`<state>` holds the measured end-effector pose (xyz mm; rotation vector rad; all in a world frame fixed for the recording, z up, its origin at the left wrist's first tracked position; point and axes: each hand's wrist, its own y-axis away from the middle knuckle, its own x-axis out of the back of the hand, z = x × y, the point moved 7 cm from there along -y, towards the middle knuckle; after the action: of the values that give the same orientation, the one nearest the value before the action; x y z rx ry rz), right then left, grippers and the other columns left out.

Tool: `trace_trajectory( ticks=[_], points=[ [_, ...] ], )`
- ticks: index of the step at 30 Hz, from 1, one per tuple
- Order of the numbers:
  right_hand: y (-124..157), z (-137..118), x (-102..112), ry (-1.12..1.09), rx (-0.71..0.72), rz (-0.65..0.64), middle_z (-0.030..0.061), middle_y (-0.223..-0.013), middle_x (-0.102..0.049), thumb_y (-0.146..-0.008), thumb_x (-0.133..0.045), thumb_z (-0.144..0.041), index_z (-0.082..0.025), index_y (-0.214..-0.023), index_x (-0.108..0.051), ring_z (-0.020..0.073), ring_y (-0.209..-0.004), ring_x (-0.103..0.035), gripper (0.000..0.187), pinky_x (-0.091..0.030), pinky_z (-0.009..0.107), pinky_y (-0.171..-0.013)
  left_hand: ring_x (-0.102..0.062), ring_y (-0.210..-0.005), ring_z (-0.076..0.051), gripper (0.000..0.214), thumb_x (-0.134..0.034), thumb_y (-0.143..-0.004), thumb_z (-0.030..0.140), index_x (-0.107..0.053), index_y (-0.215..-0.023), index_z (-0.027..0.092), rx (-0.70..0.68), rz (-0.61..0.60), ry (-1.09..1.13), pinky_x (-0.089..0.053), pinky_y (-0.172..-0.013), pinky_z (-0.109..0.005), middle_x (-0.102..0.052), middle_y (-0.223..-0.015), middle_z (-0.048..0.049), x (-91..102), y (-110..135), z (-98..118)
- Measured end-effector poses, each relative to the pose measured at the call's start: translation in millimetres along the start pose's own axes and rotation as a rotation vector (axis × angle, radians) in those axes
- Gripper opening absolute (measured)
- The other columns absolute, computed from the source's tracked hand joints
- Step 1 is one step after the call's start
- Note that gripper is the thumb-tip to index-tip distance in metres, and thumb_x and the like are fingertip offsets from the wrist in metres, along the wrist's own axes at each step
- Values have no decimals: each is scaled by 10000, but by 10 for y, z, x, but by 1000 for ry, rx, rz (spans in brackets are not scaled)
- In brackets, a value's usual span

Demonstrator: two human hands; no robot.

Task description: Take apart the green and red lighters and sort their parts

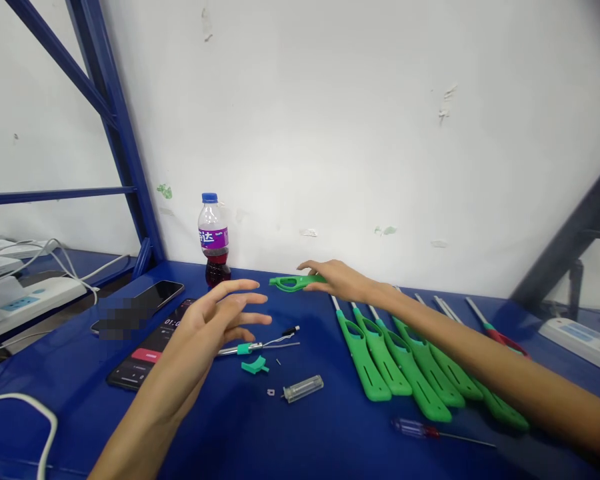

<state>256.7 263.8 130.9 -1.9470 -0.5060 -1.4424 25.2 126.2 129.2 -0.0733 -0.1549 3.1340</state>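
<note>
Right hand (333, 277): narrow, closed on the right-hand end of a green casing (290, 285). Green casing: raised above the far part of a blue table (260, 447), looped opening toward the left, tip pointing at the left hand (225, 320) but apart from it.

Left hand: wide, fingers extended and spread, thumb side up. Held over the table near a metal rod (230, 351) with teal collar, partly hidden behind the wrist. Cannot tell of any contact there.

Loose small parts, front centre: thin wires (280, 339) beside the rod, one dark-ended; teal trigger-shaped piece (255, 365); tiny pin (279, 362); small white piece (271, 393); clear cylinder (304, 389), lying slanted.

Right side: several green-handled lighters (373, 377), laid side by side, metal stems away, partly beneath the right forearm; red-handled lighter (504, 340) beyond. Screwdriver (415, 428), clear-and-red handle, in front of the row. White power strip (587, 340) at the far right.

Left side: phone with lit screen (143, 357), partly behind the left forearm; dark-screened phone (163, 293) just beside; bottle (213, 237) with purple label and blue cap, upright near the white wall (300, 127).
</note>
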Motion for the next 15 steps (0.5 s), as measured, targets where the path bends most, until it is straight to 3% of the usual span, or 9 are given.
trace_trajectory(
  ticks=[4, 8, 11, 15],
  points=[
    [-268, 239, -356, 23, -11, -90, 109, -1387, -692, -1057, -724, -396, -198, -1391, -662, 266, -1147, -726, 394, -636, 486, -959, -800, -961, -236, 430, -775, -945, 580, -740, -1211, 243, -22, -2, -27, -578, -749, -277, -798, -1213, -85, -30, 66, 72],
    [-277, 331, -637, 60, -30, -52, 111, -1401, -686, -1057, -722, -396, -199, -1399, -659, 272, -1165, -721, 400, -632, 495, -971, -786, -882, -228, 387, -774, -939, 564, -758, -1142, 235, -37, -24, -25, -557, -708, -284, -804, -1132, -83, -64, 70, 63],
    [-185, 376, -728, 98, -30, -13, 113, -1417, -679, -1060, -718, -395, -206, -1397, -662, 275, -1184, -714, 391, -625, 502, -989, -784, -844, -221, 370, -780, -934, 556, -767, -1113, 233, -47, -34, -16, -548, -697, -286, -804, -1094, -76, -60, 62, 51],
    [-34, 458, -697, 135, -25, -6, 112, -1414, -682, -1061, -715, -395, -207, -1394, -665, 272, -1178, -716, 385, -626, 498, -987, -779, -831, -216, 373, -779, -931, 568, -769, -1106, 238, -50, -52, -9, -546, -687, -289, -801, -1088, -69, -55, 62, 54]
  ],
)
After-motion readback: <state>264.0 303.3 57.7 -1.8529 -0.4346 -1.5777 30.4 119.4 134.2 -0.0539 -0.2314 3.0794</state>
